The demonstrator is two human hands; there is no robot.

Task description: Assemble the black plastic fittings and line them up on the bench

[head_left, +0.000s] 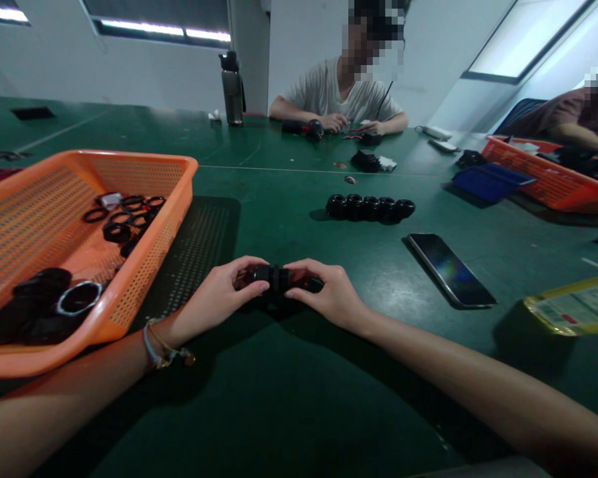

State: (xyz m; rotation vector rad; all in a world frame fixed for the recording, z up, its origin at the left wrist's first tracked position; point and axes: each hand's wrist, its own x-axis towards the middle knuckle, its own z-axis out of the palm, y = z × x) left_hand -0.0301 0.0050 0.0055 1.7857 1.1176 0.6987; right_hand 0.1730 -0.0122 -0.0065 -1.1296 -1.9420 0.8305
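Note:
Both my hands meet at the middle of the green table [299,398] around a small black threaded fitting [278,277]. My left hand [219,295] pinches its left end with thumb and fingers closed. My right hand [329,292] wraps over its right end, fingers closed. The fitting rests low, just above or on the table. A row of several assembled black fittings [371,208] lies farther back. To my left, an orange basket [144,265] holds black rings [127,216] and black nuts [40,299].
A phone [451,270] lies face up to the right. A yellow-edged tray [573,309] sits at the right edge. Across the table a person works beside a metal bottle [232,89]. Another person sits far right behind an orange basket [553,182] and a blue tray [488,180].

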